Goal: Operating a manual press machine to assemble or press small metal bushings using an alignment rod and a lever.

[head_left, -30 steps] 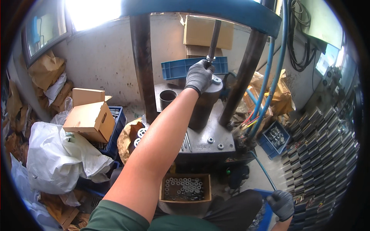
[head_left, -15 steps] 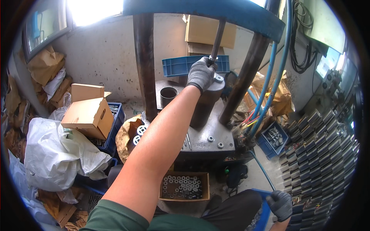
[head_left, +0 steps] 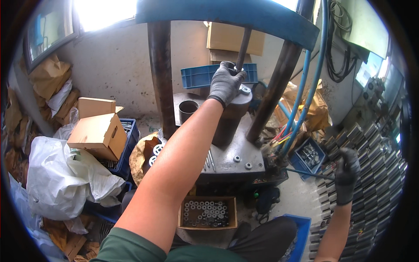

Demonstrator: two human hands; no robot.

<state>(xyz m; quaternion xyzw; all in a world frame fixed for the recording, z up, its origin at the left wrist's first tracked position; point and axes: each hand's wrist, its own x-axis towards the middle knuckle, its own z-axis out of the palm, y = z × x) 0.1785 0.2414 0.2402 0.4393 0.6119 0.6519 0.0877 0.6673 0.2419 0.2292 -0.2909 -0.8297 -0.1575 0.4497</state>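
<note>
My left hand (head_left: 226,84), in a grey glove, reaches up to the lower end of the press's vertical rod (head_left: 243,50). Its fingers close on a small metal ring (head_left: 238,69) there, mostly hidden by the glove. Below the hand is a thick dark cylinder (head_left: 227,124), with another ring-shaped part (head_left: 245,90) on its top edge. Off to the right, my gloved right hand (head_left: 348,177) is closed at the end of a thin blue-green lever (head_left: 307,173); the fingers partly blur into the dark background.
Blue-topped press frame (head_left: 227,15) stands on dark posts (head_left: 161,78). Two small rings (head_left: 237,158) and thin rods lie on its metal base (head_left: 218,165). A cardboard box (head_left: 233,213) of rings sits below. Stacked metal parts (head_left: 371,183) are right; cartons (head_left: 98,135) and white sacks (head_left: 61,179) left.
My right hand has swung up and outward, bringing the lever from a downward slant to nearly level. The left hand stays at the rod's lower end, its fingers slightly shifted.
</note>
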